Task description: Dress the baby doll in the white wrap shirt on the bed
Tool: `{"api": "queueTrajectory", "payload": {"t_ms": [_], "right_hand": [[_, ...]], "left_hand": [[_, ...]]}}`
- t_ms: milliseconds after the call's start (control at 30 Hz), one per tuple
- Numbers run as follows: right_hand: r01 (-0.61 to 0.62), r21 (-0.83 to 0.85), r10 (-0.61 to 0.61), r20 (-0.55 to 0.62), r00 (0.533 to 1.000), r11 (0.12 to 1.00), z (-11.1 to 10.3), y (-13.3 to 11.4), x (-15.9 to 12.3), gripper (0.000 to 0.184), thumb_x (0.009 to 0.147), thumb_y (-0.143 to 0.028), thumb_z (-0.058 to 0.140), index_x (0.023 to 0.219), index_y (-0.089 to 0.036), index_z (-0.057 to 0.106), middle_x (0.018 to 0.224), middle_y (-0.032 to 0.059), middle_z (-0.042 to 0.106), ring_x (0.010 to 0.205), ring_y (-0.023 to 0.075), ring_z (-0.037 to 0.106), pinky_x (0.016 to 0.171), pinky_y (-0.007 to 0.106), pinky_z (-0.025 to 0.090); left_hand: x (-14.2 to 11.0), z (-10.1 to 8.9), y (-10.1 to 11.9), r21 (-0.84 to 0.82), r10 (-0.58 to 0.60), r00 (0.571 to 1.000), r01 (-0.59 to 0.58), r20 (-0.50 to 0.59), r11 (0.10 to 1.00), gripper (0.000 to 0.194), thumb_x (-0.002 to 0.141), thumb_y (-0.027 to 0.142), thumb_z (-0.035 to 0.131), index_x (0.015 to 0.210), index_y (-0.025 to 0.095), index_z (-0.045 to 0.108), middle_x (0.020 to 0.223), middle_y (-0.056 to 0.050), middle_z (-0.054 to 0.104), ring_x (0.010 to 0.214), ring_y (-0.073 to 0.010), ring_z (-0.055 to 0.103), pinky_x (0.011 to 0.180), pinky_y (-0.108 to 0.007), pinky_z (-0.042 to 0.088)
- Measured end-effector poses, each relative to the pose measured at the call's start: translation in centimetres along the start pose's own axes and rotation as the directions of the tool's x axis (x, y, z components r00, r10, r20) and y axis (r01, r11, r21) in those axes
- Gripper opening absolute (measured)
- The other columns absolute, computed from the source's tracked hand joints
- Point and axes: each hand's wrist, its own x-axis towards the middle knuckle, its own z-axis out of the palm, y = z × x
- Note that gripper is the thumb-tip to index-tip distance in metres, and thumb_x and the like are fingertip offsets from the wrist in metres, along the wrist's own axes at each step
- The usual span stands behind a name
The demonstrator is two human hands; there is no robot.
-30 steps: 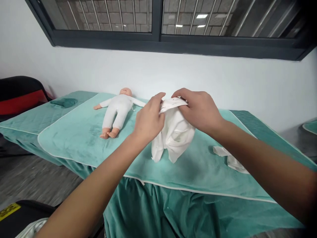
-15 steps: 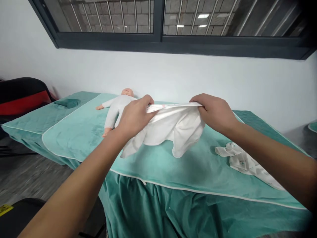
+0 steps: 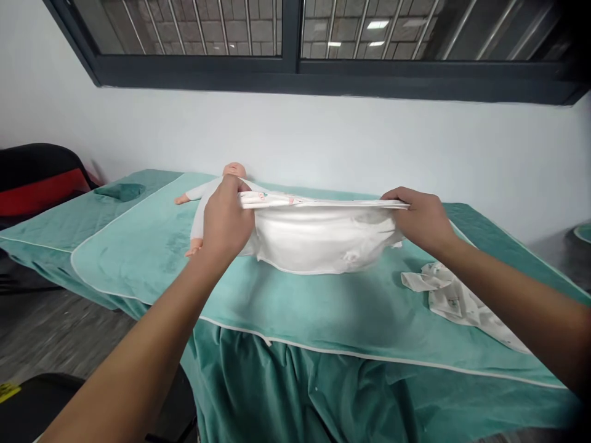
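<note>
My left hand [image 3: 226,221] and my right hand [image 3: 422,216] each pinch one end of a small white garment [image 3: 323,237] and hold it stretched wide above the teal towel [image 3: 148,246]. The cloth sags between them, clear of the towel. Behind my left hand a baby doll [image 3: 210,194] in a white suit lies on its back, partly hidden by that hand. Under my right forearm lies a second, crumpled white cloth [image 3: 452,295] with small prints.
The towel covers a bed draped in a darker teal sheet [image 3: 295,394], close to a white wall under a dark-framed window. A small dark green cloth [image 3: 119,191] lies at the far left. A black and red seat [image 3: 32,178] stands at left.
My hands have moved apart, left one leftward and right one rightward, and the bunched, hanging garment is now pulled out wide and flat between them.
</note>
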Motion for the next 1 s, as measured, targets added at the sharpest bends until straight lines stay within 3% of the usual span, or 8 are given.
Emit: {"api": "queueTrajectory", "payload": {"t_ms": [133, 233, 433, 533, 600, 733, 833, 1000], "right_hand": [[-0.126, -0.084, 0.134, 0.094, 0.986, 0.988, -1.3, -0.7, -0.2, 0.024, 0.075, -0.020, 0.054, 0.089, -0.025, 0.073, 0.085, 0.0021, 0.072, 0.071, 0.0183, 0.058, 0.061, 0.028, 0.040], [-0.113, -0.279, 0.185, 0.245, 0.952, 0.953, -1.9, -0.2, 1.2, 0.024, 0.078, -0.021, 0.055, 0.092, -0.024, 0.074, 0.088, 0.0054, 0.073, 0.074, 0.0198, 0.059, 0.062, 0.029, 0.040], [0.117, -0.576, 0.252, 0.520, 0.816, 0.809, 2.2, 3.1, 4.7, 0.030, 0.084, -0.026, 0.054, 0.109, -0.024, 0.070, 0.115, 0.0104, 0.071, 0.094, 0.0263, 0.064, 0.073, 0.034, 0.044], [0.085, -0.631, 0.241, 0.414, 0.878, 0.771, 7.1, 4.3, 3.3, 0.042, 0.088, -0.020, 0.047, 0.128, -0.020, 0.062, 0.122, 0.0148, 0.067, 0.101, 0.0303, 0.063, 0.079, 0.039, 0.047], [0.180, -0.634, 0.043, 0.320, 0.947, 0.752, 10.4, 4.6, 1.3, 0.044, 0.090, -0.013, 0.041, 0.131, -0.013, 0.058, 0.133, 0.0192, 0.061, 0.116, 0.0338, 0.057, 0.089, 0.043, 0.046], [0.421, -0.402, -0.266, 0.386, 0.883, 0.813, 15.2, 4.6, -2.5, 0.043, 0.091, -0.006, 0.037, 0.125, -0.012, 0.062, 0.138, 0.0149, 0.059, 0.125, 0.0269, 0.052, 0.104, 0.037, 0.040], [0.311, -0.325, -0.157, 0.423, 0.893, 0.893, 17.0, 4.3, -3.0, 0.042, 0.096, -0.009, 0.033, 0.126, -0.016, 0.062, 0.135, 0.0114, 0.063, 0.126, 0.0225, 0.053, 0.105, 0.033, 0.040], [0.072, -0.446, 0.086, 0.326, 0.942, 0.892, 18.8, 3.9, -1.5, 0.043, 0.102, -0.026, 0.033, 0.137, -0.011, 0.053, 0.142, 0.0189, 0.056, 0.131, 0.0306, 0.051, 0.106, 0.047, 0.041]], "left_hand": [[0.1, -0.4, -0.5, 0.063, -0.117, 0.985, 0.110, 0.125, 0.992, 0.004, 0.089, 0.026, 0.053, 0.092, 0.024, 0.050, 0.086, -0.003, 0.066, 0.077, -0.0207, 0.060, 0.063, -0.029, 0.045], [0.6, 0.1, -1.2, 0.250, -0.204, 0.947, 0.141, 0.250, 0.958, 0.017, 0.092, 0.039, 0.051, 0.099, 0.024, 0.053, 0.090, -0.007, 0.068, 0.079, -0.0251, 0.064, 0.064, -0.032, 0.047], [0.9, 5.7, -2.9, 0.585, -0.340, 0.827, 0.016, 0.449, 0.811, 0.033, 0.097, 0.041, 0.040, 0.114, 0.016, 0.054, 0.096, -0.015, 0.070, 0.090, -0.0331, 0.069, 0.077, -0.042, 0.052], [-1.4, 9.9, -3.0, 0.600, -0.263, 0.884, -0.024, 0.387, 0.799, 0.030, 0.095, 0.021, 0.039, 0.121, 0.013, 0.053, 0.115, -0.019, 0.067, 0.106, -0.0316, 0.065, 0.086, -0.041, 0.052], [-3.6, 12.5, -2.8, 0.555, -0.114, 0.907, -0.144, 0.404, 0.819, 0.033, 0.094, 0.012, 0.036, 0.120, 0.013, 0.056, 0.129, -0.020, 0.061, 0.121, -0.0319, 0.057, 0.095, -0.043, 0.049], [-6.8, 16.3, -2.4, 0.245, 0.097, 0.781, -0.308, 0.617, 0.919, 0.038, 0.091, 0.005, 0.039, 0.118, 0.017, 0.062, 0.125, -0.012, 0.065, 0.121, -0.0246, 0.057, 0.105, -0.037, 0.045], [-6.6, 18.2, -2.6, 0.252, -0.002, 0.778, -0.202, 0.628, 0.946, 0.038, 0.090, 0.005, 0.039, 0.117, 0.015, 0.063, 0.123, -0.012, 0.067, 0.118, -0.0246, 0.060, 0.104, -0.037, 0.047], [-4.3, 20.1, -2.9, 0.345, -0.151, 0.821, -0.059, 0.551, 0.937, 0.042, 0.096, 0.012, 0.032, 0.131, 0.009, 0.055, 0.136, -0.019, 0.060, 0.130, -0.0328, 0.054, 0.105, -0.051, 0.047]]}}
